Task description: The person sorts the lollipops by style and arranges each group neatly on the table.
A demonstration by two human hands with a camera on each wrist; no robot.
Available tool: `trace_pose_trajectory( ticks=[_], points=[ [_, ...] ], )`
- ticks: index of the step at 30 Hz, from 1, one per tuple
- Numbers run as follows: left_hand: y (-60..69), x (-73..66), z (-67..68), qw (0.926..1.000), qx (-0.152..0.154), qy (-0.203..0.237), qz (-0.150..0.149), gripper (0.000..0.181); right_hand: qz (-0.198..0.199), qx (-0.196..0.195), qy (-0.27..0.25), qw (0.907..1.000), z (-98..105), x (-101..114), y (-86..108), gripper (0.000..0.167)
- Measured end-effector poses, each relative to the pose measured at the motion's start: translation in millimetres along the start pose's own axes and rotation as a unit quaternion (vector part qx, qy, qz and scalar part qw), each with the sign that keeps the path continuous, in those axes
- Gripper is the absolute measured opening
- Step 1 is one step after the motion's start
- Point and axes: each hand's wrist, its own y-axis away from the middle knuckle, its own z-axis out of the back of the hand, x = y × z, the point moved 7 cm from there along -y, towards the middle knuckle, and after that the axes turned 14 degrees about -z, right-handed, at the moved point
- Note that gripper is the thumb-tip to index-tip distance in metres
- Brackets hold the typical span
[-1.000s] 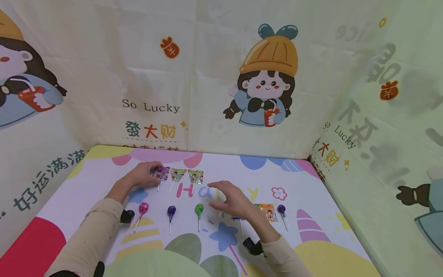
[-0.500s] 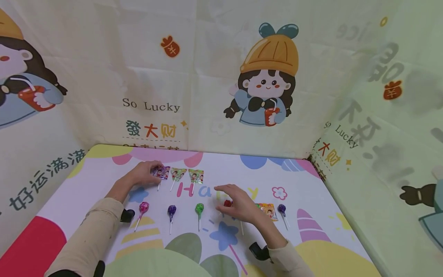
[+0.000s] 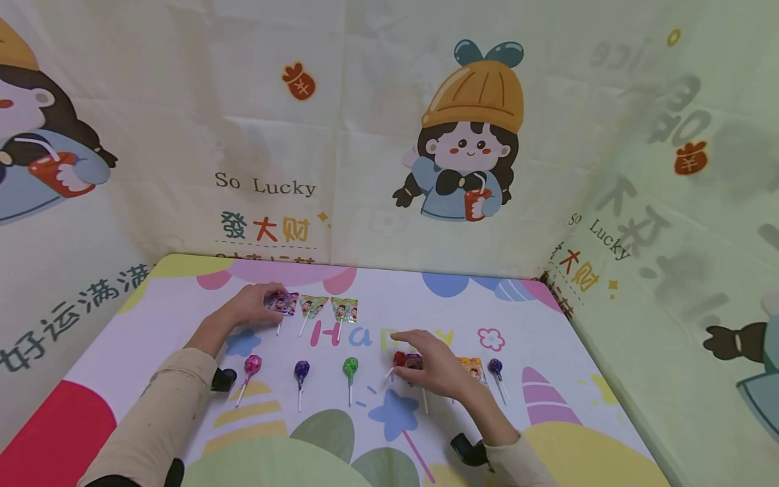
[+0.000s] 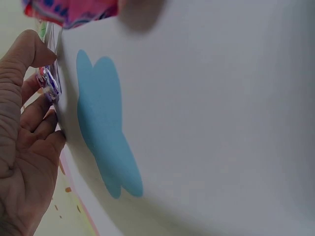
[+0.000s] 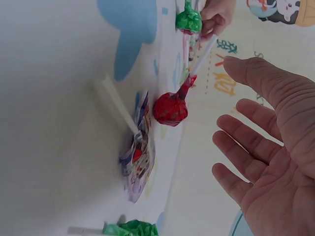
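At the back left of the table, my left hand [image 3: 252, 308] holds a lollipop in a flat purple wrapper [image 3: 290, 304] between thumb and fingers; the wrapper [image 4: 49, 84] shows partly in the left wrist view. Two more flat-wrapped lollipops, one green [image 3: 313, 306] and one green and yellow [image 3: 345, 310], lie beside it in a row. My right hand [image 3: 435, 365] hovers with loose, spread fingers above a round red lollipop [image 5: 170, 109] and a flat purple-wrapped lollipop [image 5: 140, 164]. It grips nothing. A green wrapper [image 5: 132, 228] shows at the bottom of the right wrist view.
Round lollipops in pink [image 3: 252, 365], purple [image 3: 301, 370] and green [image 3: 350, 366] stand apart in a front row. On the right lie an orange-wrapped lollipop [image 3: 473, 368] and a dark purple round one [image 3: 496, 368]. A printed cloth wall [image 3: 377, 250] borders the patterned table [image 3: 462, 311].
My right hand has shifted right and slightly toward me, uncovering the red lollipop and part of the flat purple-wrapped one. My left hand has stayed in place.
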Motion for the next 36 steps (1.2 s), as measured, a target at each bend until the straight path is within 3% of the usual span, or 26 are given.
trace_pose_trajectory(
  ticks=[22, 36],
  points=[
    [0.0, 2.6, 0.8, 1.0000, 0.000, 0.001, 0.006, 0.066, -0.001, -0.009, 0.021, 0.9997, 4.5, -32.1, 17.2, 0.051],
    [-0.4, 5.7, -0.7, 0.9999, -0.002, 0.011, 0.010, 0.065, -0.017, 0.061, 0.022, 0.9978, -0.2, -42.0, 20.2, 0.054]
  ],
)
